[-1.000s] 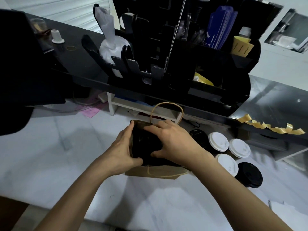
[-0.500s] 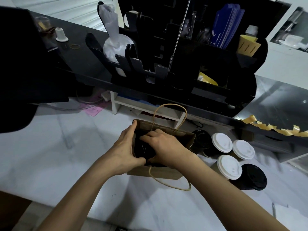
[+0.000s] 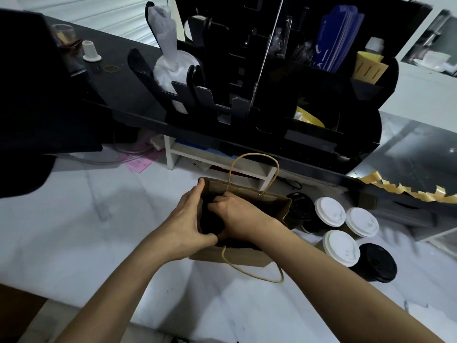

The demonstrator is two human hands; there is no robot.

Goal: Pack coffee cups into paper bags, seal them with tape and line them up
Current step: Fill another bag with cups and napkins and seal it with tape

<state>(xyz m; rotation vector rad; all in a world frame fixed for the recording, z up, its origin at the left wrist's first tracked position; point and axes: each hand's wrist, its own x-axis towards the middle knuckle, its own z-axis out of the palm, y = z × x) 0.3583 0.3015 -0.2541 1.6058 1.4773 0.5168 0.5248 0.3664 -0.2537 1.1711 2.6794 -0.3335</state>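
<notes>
A brown paper bag (image 3: 269,201) with twine handles stands open on the marble counter. My left hand (image 3: 184,221) grips its left rim, thumb at the near edge and fingers at the far corner. My right hand (image 3: 238,217) reaches down inside the bag, fingers curled on a black-lidded cup (image 3: 210,225) that is mostly hidden in the dark interior. Right of the bag stand three white-lidded cups (image 3: 330,211) (image 3: 361,222) (image 3: 341,247) and two black-lidded cups (image 3: 300,206) (image 3: 377,262).
A black organizer rack (image 3: 272,95) with cup sleeves, lids and blue packets looms behind the bag. A white shelf (image 3: 217,162) sits beneath it. Yellow tape strips (image 3: 408,189) hang from the ledge at right. A pink slip (image 3: 138,163) lies at left.
My right hand has sunk deeper into the bag with the black-lidded cup. The bag's far wall and right side now stand open and its near handle has dropped over the front.
</notes>
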